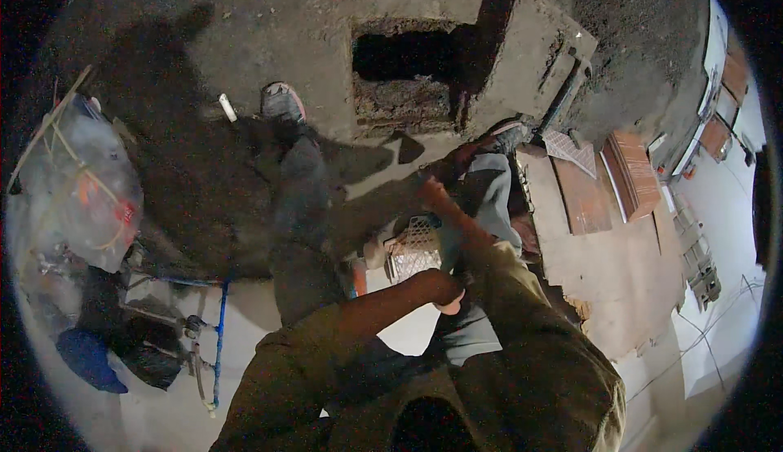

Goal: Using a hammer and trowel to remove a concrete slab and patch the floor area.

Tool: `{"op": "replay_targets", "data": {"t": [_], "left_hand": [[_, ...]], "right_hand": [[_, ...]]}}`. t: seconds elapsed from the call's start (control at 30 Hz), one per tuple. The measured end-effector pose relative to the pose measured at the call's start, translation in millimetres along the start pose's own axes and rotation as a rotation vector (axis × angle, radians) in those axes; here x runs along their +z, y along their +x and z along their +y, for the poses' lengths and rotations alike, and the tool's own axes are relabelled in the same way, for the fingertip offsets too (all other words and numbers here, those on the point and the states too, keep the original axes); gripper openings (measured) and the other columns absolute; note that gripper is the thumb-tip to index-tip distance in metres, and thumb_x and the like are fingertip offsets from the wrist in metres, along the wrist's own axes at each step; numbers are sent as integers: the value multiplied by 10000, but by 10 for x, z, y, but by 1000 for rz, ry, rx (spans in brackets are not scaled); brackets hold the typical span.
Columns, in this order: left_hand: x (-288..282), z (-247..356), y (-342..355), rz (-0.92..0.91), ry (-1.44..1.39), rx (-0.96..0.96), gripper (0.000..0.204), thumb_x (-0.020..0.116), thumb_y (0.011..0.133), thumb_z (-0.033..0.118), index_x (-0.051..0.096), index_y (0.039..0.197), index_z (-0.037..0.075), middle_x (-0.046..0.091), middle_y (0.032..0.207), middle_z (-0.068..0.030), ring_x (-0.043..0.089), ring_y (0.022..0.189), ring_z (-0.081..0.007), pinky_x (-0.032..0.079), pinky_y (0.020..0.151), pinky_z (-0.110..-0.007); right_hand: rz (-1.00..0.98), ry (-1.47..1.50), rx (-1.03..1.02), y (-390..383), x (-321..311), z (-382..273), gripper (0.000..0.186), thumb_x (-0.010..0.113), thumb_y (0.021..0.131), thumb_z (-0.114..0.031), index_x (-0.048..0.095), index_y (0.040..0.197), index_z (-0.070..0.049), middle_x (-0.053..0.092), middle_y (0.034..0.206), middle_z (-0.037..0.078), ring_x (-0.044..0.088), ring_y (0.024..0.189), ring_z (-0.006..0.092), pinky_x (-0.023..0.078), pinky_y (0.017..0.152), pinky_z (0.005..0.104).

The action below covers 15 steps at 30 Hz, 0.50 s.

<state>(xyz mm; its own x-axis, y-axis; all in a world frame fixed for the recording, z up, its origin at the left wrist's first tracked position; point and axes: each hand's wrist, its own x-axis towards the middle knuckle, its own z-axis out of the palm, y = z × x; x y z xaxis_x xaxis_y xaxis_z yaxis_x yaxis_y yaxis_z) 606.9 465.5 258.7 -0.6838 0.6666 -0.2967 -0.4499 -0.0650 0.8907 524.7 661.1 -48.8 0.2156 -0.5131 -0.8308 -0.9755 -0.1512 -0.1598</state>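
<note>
My left hand (446, 291) lies across my lap beside my right thigh, its fingers curled in. Whatever it might hold is hidden from view. My right hand (432, 192) reaches down along the inner side of my right leg, above the dark ground. Its fingers are dark and blurred, so I cannot make out their pose. Between my legs, close to both hands, is a pale object with a lattice pattern (414, 248). My trousers are grey, and my shoes (283, 103) rest on the dirt.
Ahead is a rectangular pit (404, 97) with a slab (522, 52) to its right. A board (612, 281) carries brown tiles (632, 176) at the right. Clear plastic bags (86, 183) and blue pipes (220, 334) lie left. A white tube (227, 108) is near my left shoe.
</note>
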Motion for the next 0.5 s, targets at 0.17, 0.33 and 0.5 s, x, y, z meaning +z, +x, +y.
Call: {"op": "replay_targets", "data": {"t": [0.17,0.33,0.5], "left_hand": [[46,-119,249,-159,-6,71,317,492,820,305,636,1042,130,661,937,-130,643,813,-321,497,697,-438],[1150,-731,945,293,-124,22,298,504,826,353,667,954,140,669,887,-110,634,774,-288,490,719,-416],[1404,-815,1224,312,-80,29,311,492,841,362,679,880,116,670,846,-105,630,745,-274,486,715,-420]], "right_hand": [[-114,136,52,-44,-507,195,197,555,837,-274,626,866,-93,587,846,149,588,705,277,491,622,385],[-142,139,-174,116,-918,-338,179,564,835,-247,642,872,-90,590,858,175,586,698,282,486,652,391],[87,372,162,138,-916,-135,157,591,754,-207,643,842,-87,585,824,118,582,686,213,486,627,351]]}}
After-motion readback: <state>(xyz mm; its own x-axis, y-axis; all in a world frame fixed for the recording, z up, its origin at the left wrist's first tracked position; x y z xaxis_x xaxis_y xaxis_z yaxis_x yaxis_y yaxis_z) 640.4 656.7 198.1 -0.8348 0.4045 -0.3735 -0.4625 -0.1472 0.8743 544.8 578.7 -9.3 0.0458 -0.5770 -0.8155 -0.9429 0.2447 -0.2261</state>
